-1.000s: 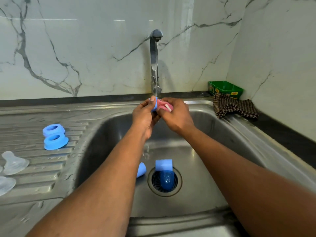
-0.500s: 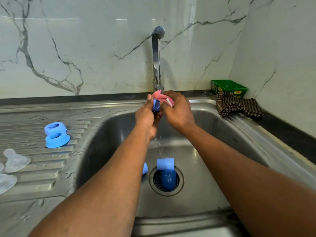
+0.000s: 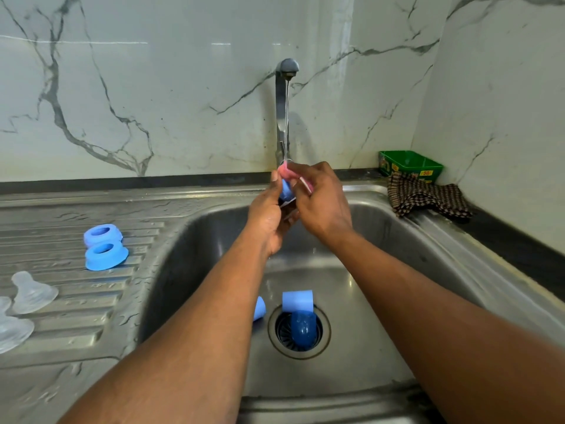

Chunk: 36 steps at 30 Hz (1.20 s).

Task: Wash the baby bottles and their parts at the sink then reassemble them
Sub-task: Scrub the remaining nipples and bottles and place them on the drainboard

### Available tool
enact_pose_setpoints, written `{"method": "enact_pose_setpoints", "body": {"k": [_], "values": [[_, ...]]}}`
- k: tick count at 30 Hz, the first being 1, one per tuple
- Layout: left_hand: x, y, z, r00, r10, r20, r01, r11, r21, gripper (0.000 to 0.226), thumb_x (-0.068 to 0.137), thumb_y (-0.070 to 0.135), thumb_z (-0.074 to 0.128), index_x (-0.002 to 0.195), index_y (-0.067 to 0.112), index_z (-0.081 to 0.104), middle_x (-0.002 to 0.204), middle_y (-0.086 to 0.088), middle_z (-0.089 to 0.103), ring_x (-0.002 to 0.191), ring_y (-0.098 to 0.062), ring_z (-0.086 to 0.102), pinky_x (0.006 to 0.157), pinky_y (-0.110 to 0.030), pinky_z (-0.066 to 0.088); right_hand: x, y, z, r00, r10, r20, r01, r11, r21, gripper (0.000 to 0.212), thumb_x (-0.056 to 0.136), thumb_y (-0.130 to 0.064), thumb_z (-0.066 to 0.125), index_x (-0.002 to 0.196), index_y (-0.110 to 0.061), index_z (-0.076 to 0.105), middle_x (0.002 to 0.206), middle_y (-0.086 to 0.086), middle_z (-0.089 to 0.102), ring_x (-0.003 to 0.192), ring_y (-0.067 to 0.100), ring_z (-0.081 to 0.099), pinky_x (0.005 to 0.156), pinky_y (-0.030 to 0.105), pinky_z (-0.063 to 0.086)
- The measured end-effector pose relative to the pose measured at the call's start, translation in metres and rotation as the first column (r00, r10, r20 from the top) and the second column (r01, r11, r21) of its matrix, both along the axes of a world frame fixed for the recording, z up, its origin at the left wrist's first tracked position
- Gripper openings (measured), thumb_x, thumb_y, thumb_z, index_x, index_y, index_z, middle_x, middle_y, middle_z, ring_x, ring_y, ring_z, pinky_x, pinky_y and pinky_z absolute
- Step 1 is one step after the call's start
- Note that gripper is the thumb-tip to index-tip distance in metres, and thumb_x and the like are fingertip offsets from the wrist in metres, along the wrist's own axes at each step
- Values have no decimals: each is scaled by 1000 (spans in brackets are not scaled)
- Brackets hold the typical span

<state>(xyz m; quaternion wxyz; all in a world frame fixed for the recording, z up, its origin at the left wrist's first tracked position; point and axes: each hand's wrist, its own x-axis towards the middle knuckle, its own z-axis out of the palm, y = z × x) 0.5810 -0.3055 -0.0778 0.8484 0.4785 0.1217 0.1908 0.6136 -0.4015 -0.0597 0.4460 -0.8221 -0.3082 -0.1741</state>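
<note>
Under the running tap [image 3: 286, 87], my left hand [image 3: 269, 215] grips a small blue bottle part [image 3: 286, 190]. My right hand [image 3: 321, 200] pinches a pink sponge [image 3: 286, 172] against that part. In the steel sink [image 3: 397, 246] a blue bottle [image 3: 298, 313] lies over the drain, and another blue piece [image 3: 260, 307] shows beside my left forearm. On the drainboard at the left stand two blue collar rings [image 3: 104, 246] and clear silicone teats [image 3: 32, 293]. Most of the held part is hidden by my fingers.
A green box [image 3: 409, 165] sits in the back right corner with a checked cloth [image 3: 425, 195] draped over the sink edge in front of it. Marble walls close the back and right. The ribbed drainboard [image 3: 61, 316] is wet.
Both hands have stayed under the tap, shifting slightly while the sponge works on the blue part. The view has tilted a little.
</note>
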Motion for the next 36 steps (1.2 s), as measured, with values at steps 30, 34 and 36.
{"method": "enact_pose_setpoints", "body": {"k": [30, 34, 36], "values": [[3, -1, -2, 992, 119, 30, -119, 993, -10, 27, 96, 30, 61, 112, 10, 70, 84, -7, 73, 71, -17, 64, 68, -28, 57, -4, 4, 7, 954, -91, -286, 144, 975, 170, 16, 87, -34, 64, 94, -24, 75, 94, -2, 73, 89, 19, 66, 74, 30, 52], [0, -3, 6, 993, 80, 86, -78, 996, -36, 26, 99, 24, 57, 115, 5, 66, 82, -6, 73, 70, -17, 66, 63, -27, 58, -9, 1, 10, 993, -47, -104, 72, 966, 250, 18, 92, -28, 62, 105, -29, 73, 108, -2, 61, 98, 14, 61, 85, 35, 54], [-1, -3, 3, 996, 62, 64, -63, 998, 18, 19, 99, 22, 57, 109, 10, 67, 93, -7, 71, 79, -18, 66, 60, -27, 57, -8, -3, 7, 997, -77, -34, 82, 968, 238, 22, 97, -25, 58, 113, -32, 70, 111, -2, 56, 100, 11, 57, 86, 30, 51]]}}
